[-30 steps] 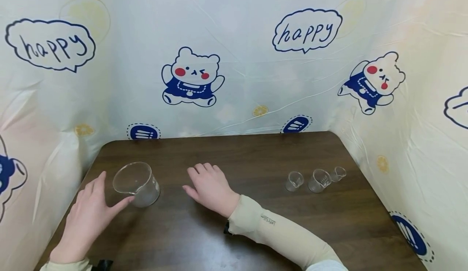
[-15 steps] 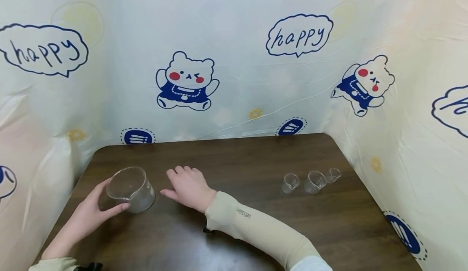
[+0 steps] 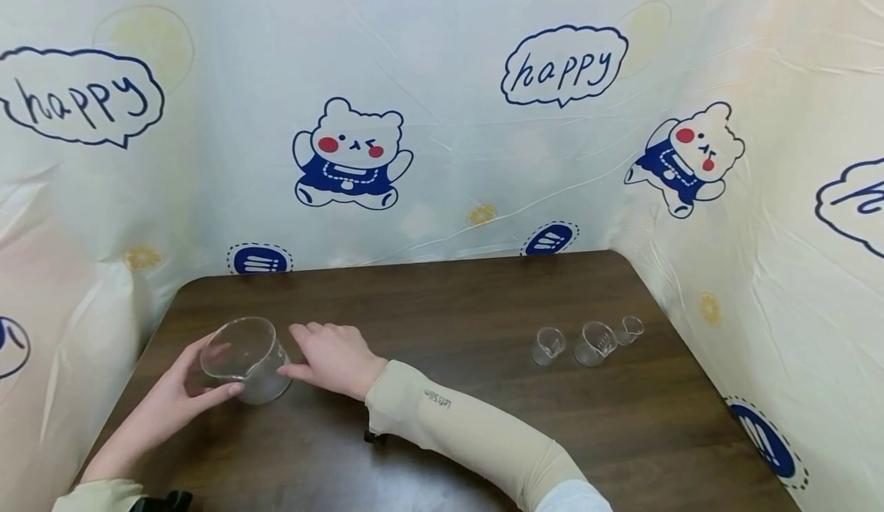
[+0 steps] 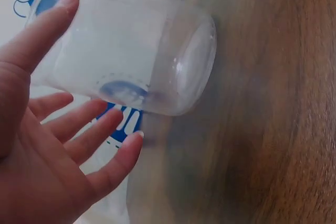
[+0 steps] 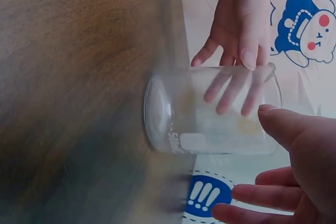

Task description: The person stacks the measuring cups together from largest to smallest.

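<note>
Left hand point(image 3: 169, 397) and right hand point(image 3: 334, 358) flank the big beaker point(image 3: 264, 380), one per side

Left fingers: spread, visible gaps, loosely bent; thumb set apart from them. Thumb tip sits at the glass just below the rim, near the spout, other fingers round the far side, seen through the wall in right wrist view. How hard any of them press, can't tell

Right fingers: slightly parted, reaching forward past the right wall; thumb well clear of them, its tip overlapping the glass in both head and right wrist views. Firm contact can't be confirmed

Beaker: upright, base on the dark wood table point(image 3: 470, 320), left part of the top. Clear glass, white marking point(image 5: 192, 141) low on the wall facing the right wrist camera

Arms: beige right sleeve point(image 3: 463, 427) with dark lettering, black strap point(image 3: 375, 437) under the wrist; beige left sleeve point(image 3: 103, 494) at the bottom edge

Further out: three smaller beakers near the table's right edge, left one point(image 3: 548, 348), middle one point(image 3: 592, 347) the largest of the three, right one point(image 3: 630, 331) just beside it

Behind: pale cloth point(image 3: 449, 143) with bear prints and "happy" bubbles
</note>
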Tool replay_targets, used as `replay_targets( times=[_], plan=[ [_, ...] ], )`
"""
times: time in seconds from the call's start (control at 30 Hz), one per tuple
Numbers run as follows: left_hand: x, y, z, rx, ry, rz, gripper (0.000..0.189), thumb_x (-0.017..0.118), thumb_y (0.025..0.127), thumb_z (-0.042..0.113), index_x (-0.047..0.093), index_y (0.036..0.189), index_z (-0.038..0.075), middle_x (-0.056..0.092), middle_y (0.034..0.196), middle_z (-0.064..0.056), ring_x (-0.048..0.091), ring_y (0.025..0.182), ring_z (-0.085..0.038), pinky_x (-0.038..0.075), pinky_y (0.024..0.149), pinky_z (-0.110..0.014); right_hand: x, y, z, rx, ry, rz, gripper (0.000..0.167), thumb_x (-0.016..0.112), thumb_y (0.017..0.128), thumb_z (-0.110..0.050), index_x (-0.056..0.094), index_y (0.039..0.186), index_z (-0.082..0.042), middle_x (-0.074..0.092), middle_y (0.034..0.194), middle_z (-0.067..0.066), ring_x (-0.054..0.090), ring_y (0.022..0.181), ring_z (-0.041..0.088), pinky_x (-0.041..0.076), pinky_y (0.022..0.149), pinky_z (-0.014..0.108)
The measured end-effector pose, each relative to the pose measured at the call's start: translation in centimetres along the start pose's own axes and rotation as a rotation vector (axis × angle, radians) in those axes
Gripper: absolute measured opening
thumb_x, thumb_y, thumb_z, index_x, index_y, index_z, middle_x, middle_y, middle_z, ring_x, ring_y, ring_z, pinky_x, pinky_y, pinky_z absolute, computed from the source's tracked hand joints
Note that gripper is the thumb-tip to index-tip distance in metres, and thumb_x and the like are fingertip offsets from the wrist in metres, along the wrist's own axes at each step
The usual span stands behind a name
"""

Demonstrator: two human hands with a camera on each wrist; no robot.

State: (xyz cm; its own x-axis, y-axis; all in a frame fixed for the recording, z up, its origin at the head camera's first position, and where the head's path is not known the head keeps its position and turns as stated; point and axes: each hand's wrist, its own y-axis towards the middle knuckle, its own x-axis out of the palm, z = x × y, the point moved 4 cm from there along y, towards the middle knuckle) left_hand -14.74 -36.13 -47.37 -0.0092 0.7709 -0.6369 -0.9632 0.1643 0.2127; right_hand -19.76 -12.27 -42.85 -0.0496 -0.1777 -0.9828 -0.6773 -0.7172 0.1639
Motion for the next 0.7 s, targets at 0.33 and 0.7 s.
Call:
replay_targets(
  times=[0.33,0.7],
  plan=[
    [-0.1,0.2,-0.5,0.020,-0.020,-0.007,0.089,0.082,0.088,0.002,0.029,0.161,0.002,0.054,0.144,0.001,0.042,0.118,0.022,0.054,0.076,-0.016,1.2,0.9,-0.2,0.001,0.023,0.021,0.058,0.060,0.099,-0.063,0.061,0.139,-0.021,0.071,0.107,-0.013,0.068,0.084,-0.001,0.048,0.057,0.016],
    [0.1,0.0,-0.4,0.055,-0.129,0.014,0.075,0.079,0.086,-0.008,0.035,0.147,-0.008,0.049,0.135,0.033,0.050,0.119,0.018,0.055,0.079,-0.015,1.9,1.5,-0.5,0.027,0.107,-0.012,0.049,0.063,0.097,-0.062,0.062,0.130,-0.026,0.063,0.092,-0.018,0.059,0.074,-0.005,0.040,0.054,0.015]
  ],
)
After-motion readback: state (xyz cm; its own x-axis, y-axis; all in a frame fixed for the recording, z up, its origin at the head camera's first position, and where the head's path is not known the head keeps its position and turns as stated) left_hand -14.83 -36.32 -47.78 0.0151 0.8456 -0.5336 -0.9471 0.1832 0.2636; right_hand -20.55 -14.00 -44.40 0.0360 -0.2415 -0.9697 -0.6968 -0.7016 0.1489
